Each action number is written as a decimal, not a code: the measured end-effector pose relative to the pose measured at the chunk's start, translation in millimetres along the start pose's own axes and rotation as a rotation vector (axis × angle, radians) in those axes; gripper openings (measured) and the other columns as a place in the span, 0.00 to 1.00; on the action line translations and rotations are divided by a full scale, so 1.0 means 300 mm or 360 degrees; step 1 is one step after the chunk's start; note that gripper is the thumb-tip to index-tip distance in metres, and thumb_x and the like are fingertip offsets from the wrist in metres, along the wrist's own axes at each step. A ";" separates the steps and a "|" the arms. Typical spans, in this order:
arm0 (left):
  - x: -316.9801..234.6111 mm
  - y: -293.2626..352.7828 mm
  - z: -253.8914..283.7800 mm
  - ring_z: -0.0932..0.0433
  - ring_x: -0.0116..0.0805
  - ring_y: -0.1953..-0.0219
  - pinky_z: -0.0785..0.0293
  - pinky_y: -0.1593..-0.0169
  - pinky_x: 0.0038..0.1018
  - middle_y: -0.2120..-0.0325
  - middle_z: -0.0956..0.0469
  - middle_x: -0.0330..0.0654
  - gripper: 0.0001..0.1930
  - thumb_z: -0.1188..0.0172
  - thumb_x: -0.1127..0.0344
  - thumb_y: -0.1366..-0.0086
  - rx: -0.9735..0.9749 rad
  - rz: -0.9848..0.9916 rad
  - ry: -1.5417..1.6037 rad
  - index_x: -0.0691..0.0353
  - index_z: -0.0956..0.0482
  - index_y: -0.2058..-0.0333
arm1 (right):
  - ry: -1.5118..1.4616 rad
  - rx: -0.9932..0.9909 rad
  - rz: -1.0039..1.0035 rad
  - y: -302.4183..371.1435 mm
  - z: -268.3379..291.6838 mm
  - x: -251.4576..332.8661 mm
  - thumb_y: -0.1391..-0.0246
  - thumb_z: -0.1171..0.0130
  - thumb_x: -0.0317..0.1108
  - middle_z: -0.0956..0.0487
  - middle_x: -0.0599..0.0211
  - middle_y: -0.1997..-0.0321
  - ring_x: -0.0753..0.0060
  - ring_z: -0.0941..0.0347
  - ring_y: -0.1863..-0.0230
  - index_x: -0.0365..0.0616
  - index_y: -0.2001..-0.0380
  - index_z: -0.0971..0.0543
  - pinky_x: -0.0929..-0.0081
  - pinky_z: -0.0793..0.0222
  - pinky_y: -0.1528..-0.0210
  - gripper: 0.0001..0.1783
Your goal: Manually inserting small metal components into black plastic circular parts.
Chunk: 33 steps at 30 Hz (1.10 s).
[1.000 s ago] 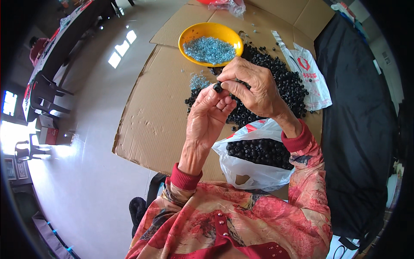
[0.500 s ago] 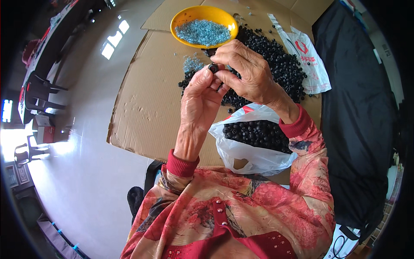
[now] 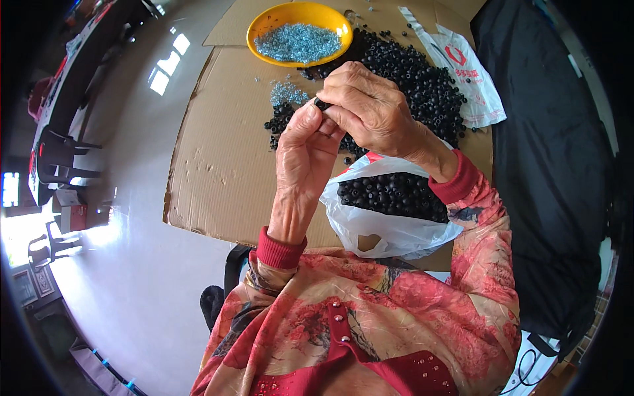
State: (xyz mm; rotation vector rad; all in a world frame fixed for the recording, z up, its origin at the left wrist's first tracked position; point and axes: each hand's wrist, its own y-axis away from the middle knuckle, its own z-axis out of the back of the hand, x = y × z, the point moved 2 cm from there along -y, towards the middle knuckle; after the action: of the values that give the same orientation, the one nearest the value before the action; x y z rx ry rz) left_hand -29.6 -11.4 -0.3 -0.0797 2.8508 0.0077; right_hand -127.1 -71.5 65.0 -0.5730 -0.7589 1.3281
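Observation:
Between the thumb and fingers of my left hand (image 3: 305,152) is a small black ring-shaped piece (image 3: 321,104), with its hole showing. My right hand (image 3: 375,109) meets it from the right, its fingertips pinched together against the piece. Anything small in that pinch is hidden. Beyond my hands spreads a pile of similar black pieces (image 3: 432,96). To its left lies a small heap of clear bluish bits (image 3: 288,93). A yellow bowl (image 3: 253,47) farther back holds many more of these bits.
Near my right forearm, an opened white plastic bag (image 3: 370,239) holds rounder black pieces (image 3: 383,197). Flat cardboard (image 3: 218,165) lies under everything. A printed white bag (image 3: 485,109) lies at the far right, beside a large black cloth-covered shape (image 3: 541,165). Dark chairs (image 3: 63,155) stand left.
My right fingers have closed in on the black piece, covering more of it. The whole view has shifted slightly, and my left hand keeps its grip.

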 end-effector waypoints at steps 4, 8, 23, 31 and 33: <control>-0.011 -0.027 0.015 0.25 0.33 0.62 0.29 0.54 0.30 0.65 0.24 0.45 0.13 0.49 0.69 0.38 0.0039 0.0058 -0.0277 0.70 0.30 0.57 | -0.0013 0.0081 -0.0080 0.011 0.040 -0.035 0.65 0.39 0.21 0.26 0.60 0.69 0.60 0.28 0.67 0.38 0.70 0.27 0.71 0.30 0.64 0.14; -0.104 -0.020 0.057 0.25 0.34 0.62 0.27 0.56 0.30 0.65 0.25 0.47 0.13 0.50 0.69 0.38 -0.0156 -0.0006 -0.0522 0.71 0.31 0.56 | 0.0130 0.0518 -0.0128 0.116 0.122 0.002 0.64 0.40 0.29 0.29 0.63 0.74 0.62 0.32 0.69 0.40 0.77 0.28 0.66 0.37 0.65 0.09; -0.159 -0.026 0.144 0.27 0.29 0.66 0.28 0.58 0.29 0.70 0.26 0.38 0.09 0.49 0.66 0.38 -0.0216 -0.0071 -0.0543 0.64 0.28 0.62 | -0.0097 0.0922 -0.0503 0.170 0.076 -0.164 0.57 0.46 0.30 0.26 0.60 0.77 0.61 0.29 0.71 0.37 0.77 0.26 0.66 0.34 0.66 0.07; -0.144 -0.052 0.190 0.27 0.27 0.68 0.28 0.61 0.25 0.70 0.26 0.41 0.10 0.48 0.67 0.38 -0.0390 -0.0053 -0.0494 0.67 0.29 0.62 | 0.0038 0.1183 -0.0355 0.247 -0.247 -0.334 0.63 0.46 0.24 0.28 0.65 0.75 0.61 0.32 0.66 0.41 0.75 0.26 0.67 0.37 0.59 0.07; -0.144 -0.061 0.203 0.27 0.27 0.69 0.28 0.62 0.25 0.70 0.26 0.41 0.10 0.48 0.67 0.38 -0.0432 -0.0048 -0.0489 0.67 0.29 0.61 | 0.0147 0.1311 -0.0308 0.260 -0.280 -0.338 0.64 0.47 0.22 0.30 0.67 0.76 0.63 0.34 0.67 0.43 0.76 0.26 0.67 0.38 0.59 0.07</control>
State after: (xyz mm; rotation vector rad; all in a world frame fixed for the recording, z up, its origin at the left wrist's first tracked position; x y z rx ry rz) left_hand 30.1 -26.4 -46.4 -0.1624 2.5242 0.3687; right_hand -119.3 -153.9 -63.8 0.0988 -0.1397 1.2873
